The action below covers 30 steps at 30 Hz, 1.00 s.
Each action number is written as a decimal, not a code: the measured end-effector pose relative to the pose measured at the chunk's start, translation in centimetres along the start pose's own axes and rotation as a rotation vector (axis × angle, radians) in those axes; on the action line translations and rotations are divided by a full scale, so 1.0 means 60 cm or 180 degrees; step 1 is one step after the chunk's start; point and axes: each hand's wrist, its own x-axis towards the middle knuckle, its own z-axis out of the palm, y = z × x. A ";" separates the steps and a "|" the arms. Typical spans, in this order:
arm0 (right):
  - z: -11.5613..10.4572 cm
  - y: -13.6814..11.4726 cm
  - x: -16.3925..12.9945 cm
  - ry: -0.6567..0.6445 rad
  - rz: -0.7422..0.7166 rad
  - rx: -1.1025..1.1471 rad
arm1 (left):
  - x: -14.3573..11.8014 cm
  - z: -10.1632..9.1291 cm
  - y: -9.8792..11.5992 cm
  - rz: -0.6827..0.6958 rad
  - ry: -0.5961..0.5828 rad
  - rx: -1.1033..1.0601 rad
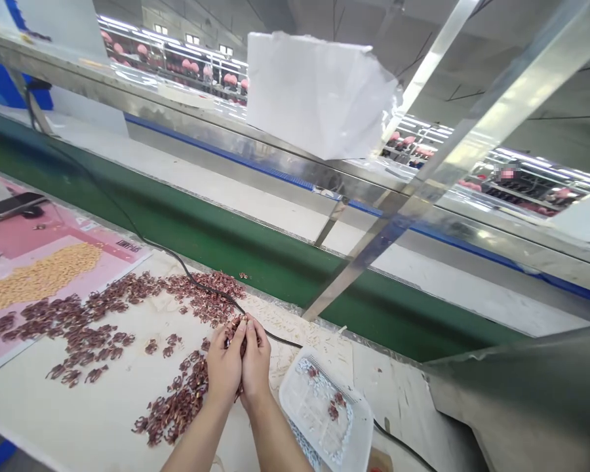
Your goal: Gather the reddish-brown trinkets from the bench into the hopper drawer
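Observation:
My left hand point(223, 364) and my right hand point(256, 359) are pressed together over the white work surface point(103, 406). Their fingertips pinch a small dark red piece point(239, 326) between them. Many dark red small pieces point(78, 321) lie scattered across the surface to the left and under my hands. A clear plastic tray point(324, 410) with rows of small white parts and a few red pieces sits just right of my right wrist.
A heap of tan small pieces point(39, 275) lies on a pink sheet point(14, 242) at left, with a phone point(12, 205) behind it. A black cable point(142, 236) runs across the table. A green conveyor belt point(255, 262) passes beyond, under a metal frame point(423, 177) holding white paper point(319, 92).

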 end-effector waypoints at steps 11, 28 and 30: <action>-0.252 -0.116 -0.217 0.1398 0.0038 0.0479 | -0.312 0.111 0.029 -0.0577 -0.1167 0.0185; -0.947 -0.317 -0.515 0.3353 -0.0831 0.0453 | -0.961 0.556 -0.061 0.0101 -0.3399 0.0717; -1.010 -0.356 -0.446 0.3161 -0.1015 0.0240 | -0.951 0.652 -0.059 0.0514 -0.3297 0.0640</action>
